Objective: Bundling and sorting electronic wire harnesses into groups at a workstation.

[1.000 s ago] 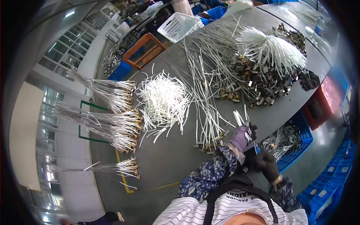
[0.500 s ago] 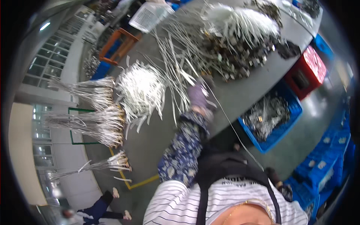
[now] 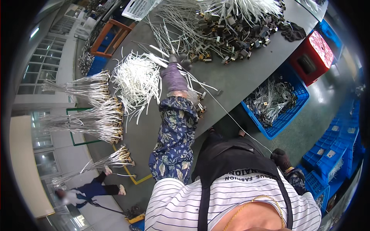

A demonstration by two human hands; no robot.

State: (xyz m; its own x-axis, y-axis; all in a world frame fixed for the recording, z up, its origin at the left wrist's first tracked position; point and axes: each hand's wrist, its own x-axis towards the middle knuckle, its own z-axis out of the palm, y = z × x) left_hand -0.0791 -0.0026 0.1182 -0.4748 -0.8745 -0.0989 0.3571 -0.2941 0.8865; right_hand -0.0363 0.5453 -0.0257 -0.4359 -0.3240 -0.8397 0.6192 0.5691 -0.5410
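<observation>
The left hand (image 3: 174, 75), in a purple-grey glove with dark fingertips, is stretched out over the grey table (image 3: 235, 77) on a floral-sleeved forearm; its fingertips rest among the thin white wires (image 3: 175, 42) that fan across the middle of the table, just short of the heap of small dark metal parts (image 3: 239, 36) toward the far edge. Whether the fingers are closed round a wire cannot be told, since they point away from the camera. One long white wire (image 3: 231, 117) runs from beside this hand, over the table's near edge, down to the right hand (image 3: 280, 159). The right hand, in a dark glove, hangs low beside the body, off the table, curled shut with the wire's end meeting it. A loose pile of short white strips (image 3: 135, 79) lies just left of the left forearm. Bundled wire assemblies (image 3: 90, 119) lie along the table's left edge. A blue crate (image 3: 296, 111) of wired parts stands on the floor beside the table's near edge, with a red crate (image 3: 314, 56) beyond it
</observation>
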